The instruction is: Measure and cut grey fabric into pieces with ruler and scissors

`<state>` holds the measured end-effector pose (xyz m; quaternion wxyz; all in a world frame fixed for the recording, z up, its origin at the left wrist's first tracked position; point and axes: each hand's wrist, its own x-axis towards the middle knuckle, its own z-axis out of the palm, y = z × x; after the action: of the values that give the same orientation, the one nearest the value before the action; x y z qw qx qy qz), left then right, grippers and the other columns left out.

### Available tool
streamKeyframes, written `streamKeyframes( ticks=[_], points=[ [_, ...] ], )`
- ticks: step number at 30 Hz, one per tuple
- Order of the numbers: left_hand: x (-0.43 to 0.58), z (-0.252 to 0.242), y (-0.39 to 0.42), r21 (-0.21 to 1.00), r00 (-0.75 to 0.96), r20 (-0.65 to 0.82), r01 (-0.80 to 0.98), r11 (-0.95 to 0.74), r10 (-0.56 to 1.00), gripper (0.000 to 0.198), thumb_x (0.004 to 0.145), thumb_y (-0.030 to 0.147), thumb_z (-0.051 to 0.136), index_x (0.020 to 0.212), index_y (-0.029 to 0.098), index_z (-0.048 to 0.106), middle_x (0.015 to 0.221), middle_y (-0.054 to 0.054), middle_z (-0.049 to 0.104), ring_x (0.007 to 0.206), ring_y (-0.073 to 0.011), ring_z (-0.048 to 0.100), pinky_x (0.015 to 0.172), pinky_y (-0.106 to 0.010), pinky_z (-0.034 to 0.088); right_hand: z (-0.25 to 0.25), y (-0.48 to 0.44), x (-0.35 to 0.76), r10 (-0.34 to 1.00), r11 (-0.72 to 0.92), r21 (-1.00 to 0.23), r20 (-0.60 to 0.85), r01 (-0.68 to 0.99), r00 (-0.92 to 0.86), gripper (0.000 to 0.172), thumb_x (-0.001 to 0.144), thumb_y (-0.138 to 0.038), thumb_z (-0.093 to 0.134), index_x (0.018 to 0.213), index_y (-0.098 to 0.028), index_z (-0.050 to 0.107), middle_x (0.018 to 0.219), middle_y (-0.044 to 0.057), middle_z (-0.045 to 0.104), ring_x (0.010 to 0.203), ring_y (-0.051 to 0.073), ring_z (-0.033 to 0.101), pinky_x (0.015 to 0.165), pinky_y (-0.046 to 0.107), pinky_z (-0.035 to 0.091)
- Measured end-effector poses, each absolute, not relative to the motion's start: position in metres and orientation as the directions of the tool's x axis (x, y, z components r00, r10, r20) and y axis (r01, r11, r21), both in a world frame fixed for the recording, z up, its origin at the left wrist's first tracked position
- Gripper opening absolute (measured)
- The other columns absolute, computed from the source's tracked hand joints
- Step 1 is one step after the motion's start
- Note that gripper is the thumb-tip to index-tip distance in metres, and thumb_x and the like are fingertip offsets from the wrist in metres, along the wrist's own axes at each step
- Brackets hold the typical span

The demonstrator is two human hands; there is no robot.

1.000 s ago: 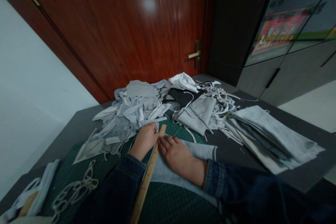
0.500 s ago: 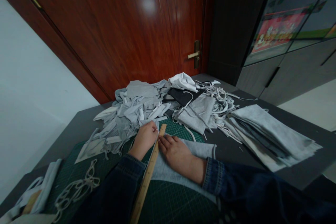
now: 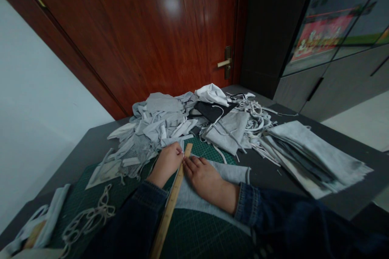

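Note:
My left hand (image 3: 168,162) is closed in a pinch at the left edge of a wooden ruler (image 3: 172,198), near its far end. A tiny pale tip shows at its fingers, too small to name. Flat on the ruler's right edge and a piece of grey fabric (image 3: 194,200) lies my right hand (image 3: 204,176), fingers stretched out. The fabric rests on a green cutting mat (image 3: 209,226), with the ruler slanting along its left side.
Behind my hands lies a heap of grey fabric scraps (image 3: 161,117). Folded fabric (image 3: 316,149) is stacked at the right, and a tangled cord (image 3: 91,216) lies at the left. A wooden door (image 3: 152,28) stands beyond the table.
My left hand has slid very slightly down along the ruler's edge. My right hand, the ruler and the fabric look unmoved.

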<state>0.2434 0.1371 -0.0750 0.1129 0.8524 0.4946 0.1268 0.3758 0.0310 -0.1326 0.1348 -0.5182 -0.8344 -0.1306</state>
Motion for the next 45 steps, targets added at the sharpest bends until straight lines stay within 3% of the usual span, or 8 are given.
streamKeyframes(
  ticks=[15,20,45],
  points=[
    [0.246,-0.075,0.135,0.273,0.490,0.104,0.823,-0.499,0.866,0.016,0.090,0.008,0.058,0.079,0.020,0.058,0.078,-0.001,0.067,0.077,-0.0170,0.065,0.072,-0.026,0.043,-0.134,0.032,0.375,0.839,0.431,0.054,0.344,0.901,-0.422,0.045,0.103,-0.016,0.048,0.145,-0.002,0.054,0.149,0.021,0.056,0.132,0.033,0.056,0.103,0.046,0.052],
    [0.241,-0.073,0.135,0.259,0.507,0.072,0.822,-0.507,0.859,0.017,0.085,0.004,0.059,0.079,0.020,0.060,0.078,-0.001,0.068,0.077,-0.0166,0.065,0.072,-0.025,0.043,-0.134,0.032,0.375,0.836,0.434,0.061,0.343,0.899,-0.427,0.046,0.103,-0.017,0.048,0.146,-0.001,0.052,0.149,0.020,0.057,0.131,0.034,0.056,0.103,0.047,0.052],
    [0.218,-0.066,0.110,0.262,0.511,-0.052,0.836,-0.482,0.858,0.021,0.086,0.003,0.060,0.073,0.020,0.058,0.073,0.001,0.066,0.073,-0.0146,0.062,0.068,-0.024,0.040,-0.134,0.031,0.375,0.840,0.442,0.026,0.339,0.897,-0.424,0.044,0.103,-0.015,0.050,0.144,-0.003,0.054,0.150,0.022,0.055,0.134,0.032,0.055,0.106,0.047,0.050]
  ],
)
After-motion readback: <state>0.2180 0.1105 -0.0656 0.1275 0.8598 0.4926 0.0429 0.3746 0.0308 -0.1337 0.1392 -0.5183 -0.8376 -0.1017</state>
